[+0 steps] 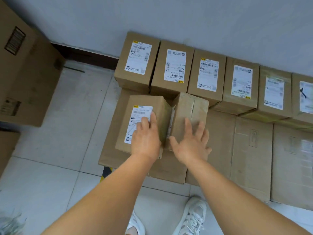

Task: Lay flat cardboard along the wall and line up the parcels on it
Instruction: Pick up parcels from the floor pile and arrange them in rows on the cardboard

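Flat cardboard (250,150) lies on the tiled floor (50,175) along the wall (186,22); its near edge runs just ahead of the white shoes (193,216), its left edge ends approx. level w/ the first parcel of the back row (186,68). That row, six brown parcels w/ white labels up, sits side by side against the wall, touching or nearly so. Cardboard to the right of the hands is bare, in front of the row. Open floor to the left, up to a big carton (25,73) at the frame's left edge.

Two parcels sit in front of the row. Labelled parcel (140,122) lies label up; left hand (145,138) rests flat on its top, fingers straight, over the label's right part. Plain parcel (189,116) is just beside it on the right, tilted, a narrow gap btwn them. Right hand (191,143) lies spread on its near face, fingers straight, thumb toward the gap. Neither hand curls round anything.
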